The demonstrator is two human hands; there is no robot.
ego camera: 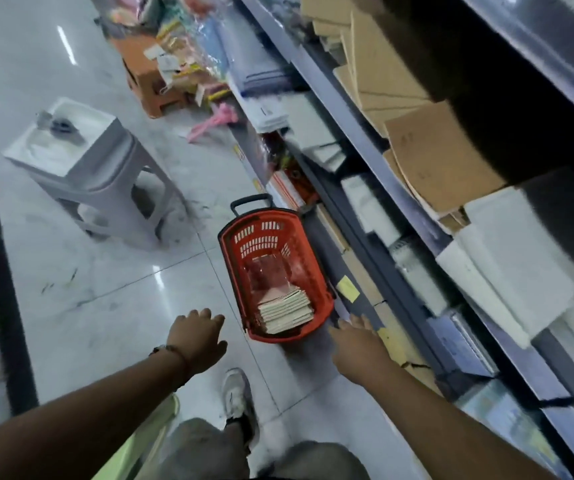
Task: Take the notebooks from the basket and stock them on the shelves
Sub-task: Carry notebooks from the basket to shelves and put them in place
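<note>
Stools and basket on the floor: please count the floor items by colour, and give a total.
Red: 1, the basket holding the notebooks
Grey: 1, the plastic stool
Orange: 1, the far stool, partly covered by packets
Total: 3

Dim indoor light. Glare streaks on the glossy floor (112, 278) at 11 and 7 o'clock. Motion blur throughout; edges bend; shelves (375, 140) deeply shadowed at 2 o'clock.
</note>
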